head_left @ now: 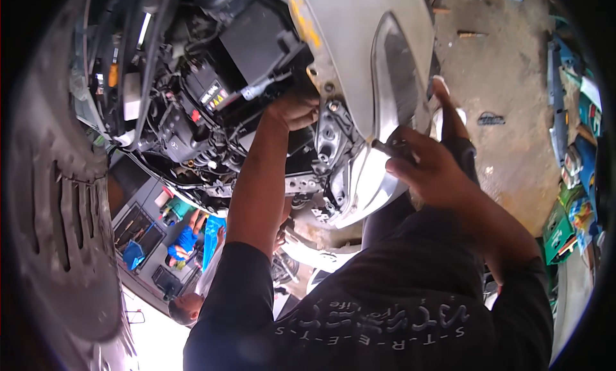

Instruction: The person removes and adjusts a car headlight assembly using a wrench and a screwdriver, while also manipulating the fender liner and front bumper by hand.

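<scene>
My left hand (294, 113) reaches into the engine bay (179, 133), fingers curled beside the headlight's upper bracket (328, 137); what its fingertips grip, if anything, is hidden. The battery (212, 92) and a black box (253, 47) sit to its upper left. My right hand (414, 159) is closed on a dark slim tool (385, 147), whose tip is at the upper edge of the headlight (372, 175), where it meets the silver fender (346, 43).
Two people (183, 242) (189, 303) are at lower left. The raised hood (58, 210) arches along the left. At right, crates (558, 236) and clutter line the concrete floor (500, 82); a small dark object (491, 119) lies there. A bare limb (452, 114) shows beside the fender.
</scene>
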Action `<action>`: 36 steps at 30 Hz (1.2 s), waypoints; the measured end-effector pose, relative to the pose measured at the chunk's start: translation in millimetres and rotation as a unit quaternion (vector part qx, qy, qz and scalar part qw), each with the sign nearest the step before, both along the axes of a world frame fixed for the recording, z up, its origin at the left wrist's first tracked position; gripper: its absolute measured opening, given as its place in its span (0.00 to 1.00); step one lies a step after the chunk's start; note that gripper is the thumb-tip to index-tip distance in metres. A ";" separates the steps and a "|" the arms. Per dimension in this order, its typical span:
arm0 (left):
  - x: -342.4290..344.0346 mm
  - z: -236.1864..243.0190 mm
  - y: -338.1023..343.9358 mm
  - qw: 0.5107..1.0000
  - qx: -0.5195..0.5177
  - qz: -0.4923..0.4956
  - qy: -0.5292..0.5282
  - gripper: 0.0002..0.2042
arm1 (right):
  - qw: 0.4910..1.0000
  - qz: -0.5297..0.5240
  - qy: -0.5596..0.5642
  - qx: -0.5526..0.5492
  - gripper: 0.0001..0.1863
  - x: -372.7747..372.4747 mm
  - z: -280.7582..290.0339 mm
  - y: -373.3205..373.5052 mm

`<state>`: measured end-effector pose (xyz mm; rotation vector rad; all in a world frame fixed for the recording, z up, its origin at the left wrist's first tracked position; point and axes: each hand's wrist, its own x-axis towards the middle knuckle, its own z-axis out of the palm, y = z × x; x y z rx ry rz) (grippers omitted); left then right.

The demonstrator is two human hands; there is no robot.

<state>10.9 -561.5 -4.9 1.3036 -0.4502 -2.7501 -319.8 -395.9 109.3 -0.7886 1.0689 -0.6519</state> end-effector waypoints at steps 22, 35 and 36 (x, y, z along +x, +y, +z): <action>-54.6 -46.7 33.5 0.951 -0.010 0.136 0.278 0.27 | 0.677 0.238 0.450 -0.532 0.25 48.3 13.8 -113.3; -44.0 -85.3 47.1 0.910 -0.110 0.219 0.335 0.23 | 0.614 0.493 0.423 -0.448 0.27 84.7 38.2 -178.4; -44.2 -88.9 48.9 0.905 -0.121 0.226 0.340 0.22 | 0.613 0.503 0.421 -0.440 0.27 85.8 39.1 -181.0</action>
